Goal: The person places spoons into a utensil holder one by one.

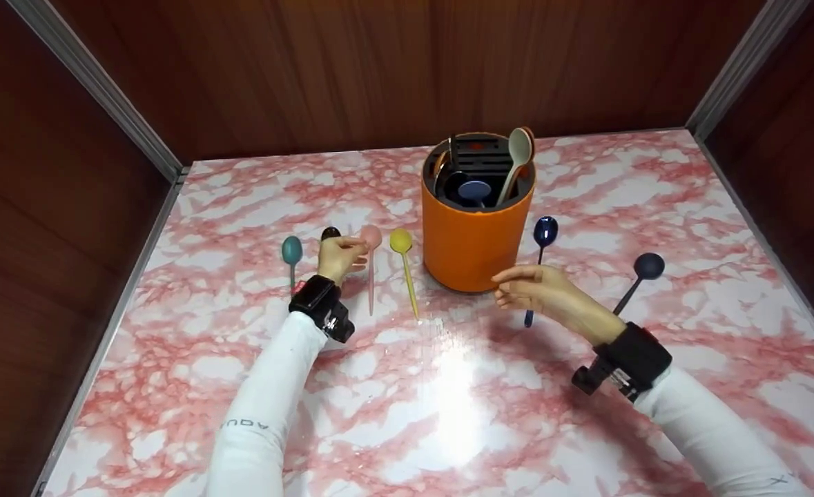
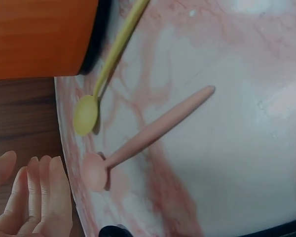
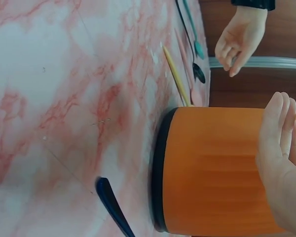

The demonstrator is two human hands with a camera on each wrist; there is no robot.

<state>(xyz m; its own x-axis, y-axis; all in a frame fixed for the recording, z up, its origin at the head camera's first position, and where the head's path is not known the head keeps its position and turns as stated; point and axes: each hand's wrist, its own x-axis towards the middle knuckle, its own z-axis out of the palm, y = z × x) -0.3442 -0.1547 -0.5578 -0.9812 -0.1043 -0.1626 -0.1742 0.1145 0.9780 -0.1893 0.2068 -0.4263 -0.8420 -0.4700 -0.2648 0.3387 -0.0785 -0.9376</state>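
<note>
My left hand (image 1: pixel 342 259) hovers over the row of spoons on the left, near a pink spoon (image 1: pixel 371 238) and a dark spoon (image 1: pixel 330 233), holding nothing. In the left wrist view its fingers (image 2: pixel 59 197) are extended, with the thumb apart. My right hand (image 1: pixel 541 290) is raised beside the orange utensil holder (image 1: pixel 476 248), above the handle of a shiny blue spoon (image 1: pixel 545 231). Nothing is in that hand; the right wrist view shows its fingers (image 3: pixel 274 123) fairly straight in front of the holder. A yellow spoon (image 1: pixel 401 241) lies between the pink one and the holder.
A teal spoon (image 1: pixel 292 250) lies at the far left and a dark round-headed spoon (image 1: pixel 649 266) at the right. Inside the holder's slotted top stand a pale spoon (image 1: pixel 519 147) and other utensils. Wooden panels (image 1: pixel 310 76) wall the marbled table (image 1: pixel 407 400) behind and on both sides.
</note>
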